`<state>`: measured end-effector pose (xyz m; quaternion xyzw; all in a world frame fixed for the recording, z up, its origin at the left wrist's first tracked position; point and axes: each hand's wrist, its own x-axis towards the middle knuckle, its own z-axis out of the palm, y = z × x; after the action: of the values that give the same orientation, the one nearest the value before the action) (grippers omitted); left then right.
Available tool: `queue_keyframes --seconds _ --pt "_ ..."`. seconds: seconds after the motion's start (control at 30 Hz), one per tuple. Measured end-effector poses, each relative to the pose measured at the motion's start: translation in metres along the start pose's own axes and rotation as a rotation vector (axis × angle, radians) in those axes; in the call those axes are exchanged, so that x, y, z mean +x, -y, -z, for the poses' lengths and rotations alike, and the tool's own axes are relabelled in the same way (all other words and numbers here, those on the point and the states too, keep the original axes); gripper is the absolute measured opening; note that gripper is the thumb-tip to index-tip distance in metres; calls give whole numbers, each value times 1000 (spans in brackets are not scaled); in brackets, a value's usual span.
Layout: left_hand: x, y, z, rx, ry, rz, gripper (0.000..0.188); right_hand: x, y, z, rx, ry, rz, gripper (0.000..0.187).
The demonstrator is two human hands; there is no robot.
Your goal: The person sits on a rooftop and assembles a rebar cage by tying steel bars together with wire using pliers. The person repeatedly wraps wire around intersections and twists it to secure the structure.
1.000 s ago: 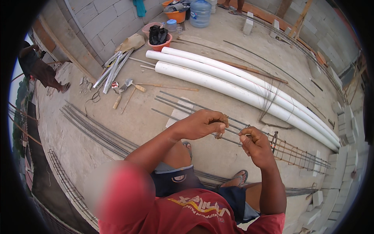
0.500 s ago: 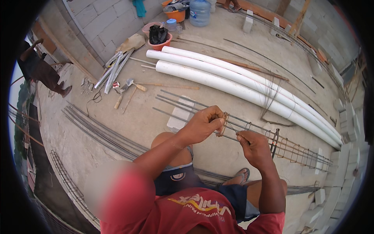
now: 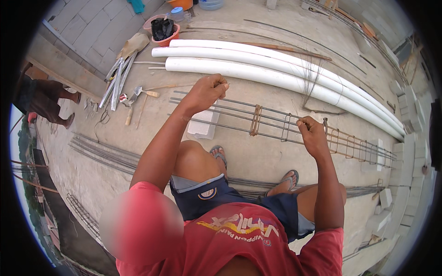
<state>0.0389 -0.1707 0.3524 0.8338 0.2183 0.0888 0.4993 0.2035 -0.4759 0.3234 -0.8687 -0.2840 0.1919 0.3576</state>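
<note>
A long rebar cage (image 3: 221, 110) of thin steel bars stretches from the middle toward the right, its left end near a white block (image 3: 202, 122). Several rusty stirrups (image 3: 256, 120) sit bunched around the bars, with others spaced along the right part. My left hand (image 3: 207, 93) is raised over the bars' left end, its fingers pinched; what they hold, if anything, is too small to make out. My right hand (image 3: 314, 137) is closed at the cage's bars, its fingertips by the upper bar. A dark tool (image 3: 325, 124) stands partly hidden just beside it.
White pipes (image 3: 239, 71) lie beyond the cage, with a bundle of thin wire (image 3: 311, 78) across them. Loose rebar (image 3: 103, 152) lies at left, near a trowel (image 3: 148, 93). Light blocks (image 3: 405, 161) line the right side. Another person (image 3: 50, 101) stands far left.
My left hand has moved off the bunched stirrups, up and left. My right hand has shifted right along the cage, toward the dark tool. The view has also shifted.
</note>
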Motion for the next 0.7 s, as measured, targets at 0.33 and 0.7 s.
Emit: queue_keyframes --seconds 0.33,0.7 --pt "77 119 77 66 -506 158 32 23 -119 -182 108 142 -231 32" --pt "121 154 -51 366 335 127 53 71 -113 -212 341 337 -523 36"
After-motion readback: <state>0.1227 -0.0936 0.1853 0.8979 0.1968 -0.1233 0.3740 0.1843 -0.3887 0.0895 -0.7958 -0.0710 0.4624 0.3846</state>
